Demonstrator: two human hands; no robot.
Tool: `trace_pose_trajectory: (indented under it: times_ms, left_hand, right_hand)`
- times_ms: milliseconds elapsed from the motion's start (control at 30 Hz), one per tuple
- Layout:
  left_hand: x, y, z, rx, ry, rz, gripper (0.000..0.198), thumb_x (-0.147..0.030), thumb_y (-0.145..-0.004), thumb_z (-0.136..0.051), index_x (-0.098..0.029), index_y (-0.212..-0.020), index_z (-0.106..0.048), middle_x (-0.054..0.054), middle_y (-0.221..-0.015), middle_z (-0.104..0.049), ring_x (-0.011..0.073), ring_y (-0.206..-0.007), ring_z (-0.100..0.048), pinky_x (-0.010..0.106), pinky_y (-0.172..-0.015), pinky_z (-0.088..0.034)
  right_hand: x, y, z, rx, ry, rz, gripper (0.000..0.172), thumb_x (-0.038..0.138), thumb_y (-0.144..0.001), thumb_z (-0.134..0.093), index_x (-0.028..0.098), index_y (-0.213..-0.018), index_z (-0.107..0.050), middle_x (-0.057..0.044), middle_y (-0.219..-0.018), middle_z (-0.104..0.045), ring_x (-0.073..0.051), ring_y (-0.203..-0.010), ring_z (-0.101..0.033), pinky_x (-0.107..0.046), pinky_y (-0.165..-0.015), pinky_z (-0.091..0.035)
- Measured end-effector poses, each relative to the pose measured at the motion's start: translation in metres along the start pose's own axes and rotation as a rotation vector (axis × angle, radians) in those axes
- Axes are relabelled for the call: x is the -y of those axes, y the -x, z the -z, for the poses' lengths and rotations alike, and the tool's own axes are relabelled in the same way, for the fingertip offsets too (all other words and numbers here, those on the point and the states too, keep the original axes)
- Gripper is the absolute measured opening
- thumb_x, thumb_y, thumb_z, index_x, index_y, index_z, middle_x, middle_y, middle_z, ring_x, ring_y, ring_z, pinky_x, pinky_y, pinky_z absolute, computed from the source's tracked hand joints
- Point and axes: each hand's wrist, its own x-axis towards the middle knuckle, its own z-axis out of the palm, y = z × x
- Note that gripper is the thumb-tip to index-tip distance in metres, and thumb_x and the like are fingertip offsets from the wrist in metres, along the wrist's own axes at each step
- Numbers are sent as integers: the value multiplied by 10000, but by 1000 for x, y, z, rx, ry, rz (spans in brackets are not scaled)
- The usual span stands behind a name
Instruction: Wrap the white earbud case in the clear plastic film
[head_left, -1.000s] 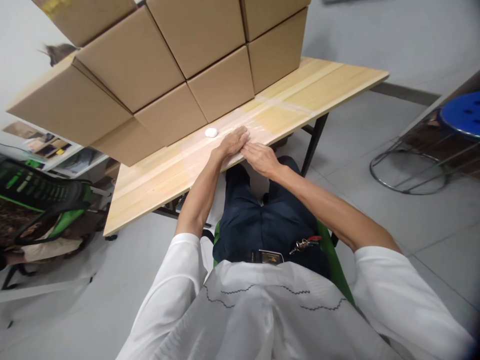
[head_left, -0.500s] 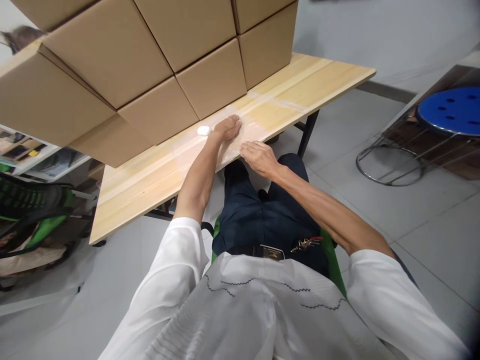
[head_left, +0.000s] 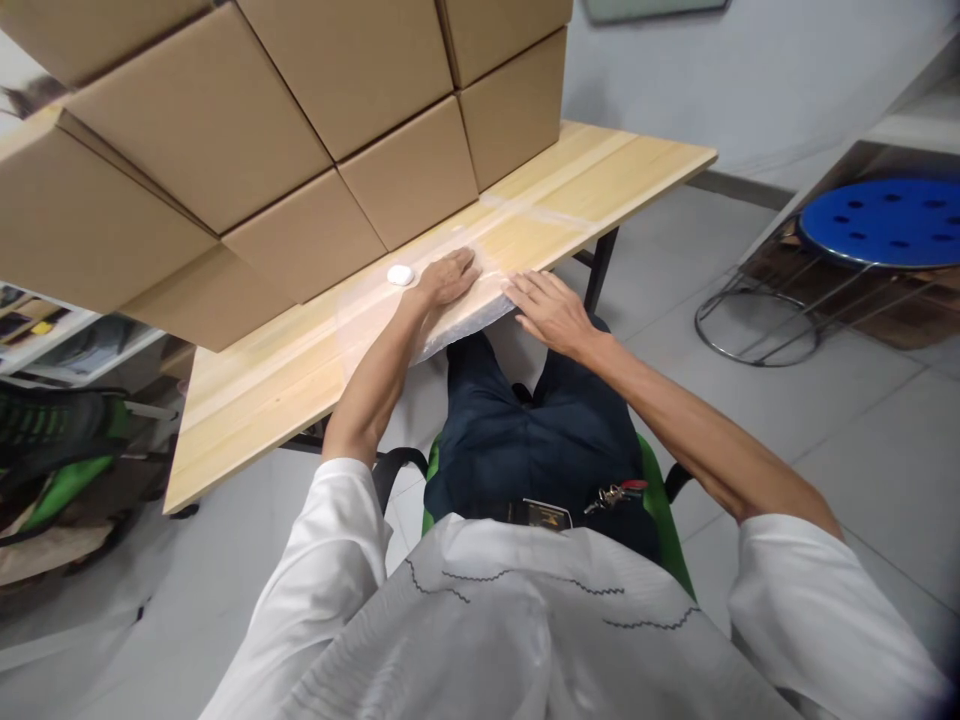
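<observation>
A clear, thin plastic sheet (head_left: 472,318) lies on the wooden table, its near edge overhanging the front. My left hand (head_left: 450,277) rests palm down on the sheet, fingers lying forward and slightly bent. At the table's front edge, my right hand (head_left: 551,308) touches the right end of the sheet's overhanging edge, with fingers stretched out and a little apart. Its thumb side and fingertips show; anything under the palm is hidden. A small white rounded object (head_left: 400,275) sits on the sheet just left of my left wrist.
Large cardboard boxes (head_left: 300,130) are stacked along the back of the wooden table (head_left: 240,400). A blue-topped metal stool (head_left: 885,222) stands on the right. A green and black chair (head_left: 67,440) is at the left, near white shelves (head_left: 97,350).
My right hand has moved slightly right along the table edge, and its fingers have spread. More of the sheet's overhanging edge shows. My left hand stays on the sheet. The view has shifted.
</observation>
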Motion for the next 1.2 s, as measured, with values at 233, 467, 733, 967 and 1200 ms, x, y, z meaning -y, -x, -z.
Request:
trace_pose_trajectory:
  times_ms: [233,467,733,967,1200]
  left_hand:
    - [0,-9,-7,-17,5,6,661,-504,-1248,-383,-198,-1788,-610,153,-1971,-555,336,-1822,-547,493,-1542,-402]
    - [7,-38,-14,-70,107,64,693,-620,-1266,-334,-234,-1718,-688,152,-1901,-638,334,-1811,-572,507,-1552,-394]
    - [20,-71,-14,-32,162,146,755,-816,-1216,-366,-335,-1709,-674,46,-1856,-689,348,-1795,-547,619,-1555,-376]
    - [23,-83,-11,-24,148,165,594,-629,-1165,-415,-451,-1666,-680,-71,-1868,-679,300,-1835,-490,561,-1600,-321]
    - [18,-81,-9,-1,188,206,738,-659,-1127,-353,-461,-1798,-587,-118,-1947,-582,319,-1896,-388,567,-1628,-255]
  right_hand:
    - [-6,-13,-20,-29,-19,-18,498,161,-1220,-537,188,-1609,-846,-170,-1718,-796,-376,-1634,-723,-676,-1393,-588]
    - [-10,-9,-18,-51,-55,-12,490,225,-1259,-491,222,-1576,-865,-147,-1660,-839,-354,-1621,-735,-630,-1362,-621]
    - [-7,-5,-14,-45,-140,-62,441,215,-1246,-573,239,-1555,-887,-138,-1667,-834,-381,-1652,-733,-621,-1390,-620]
    - [-2,0,-7,-31,-189,-84,440,241,-1213,-661,260,-1602,-865,-127,-1634,-856,-380,-1622,-751,-653,-1364,-641]
    - [3,6,4,-15,-264,-83,422,294,-1254,-552,246,-1485,-902,-126,-1593,-875,-397,-1637,-728,-701,-1358,-630]
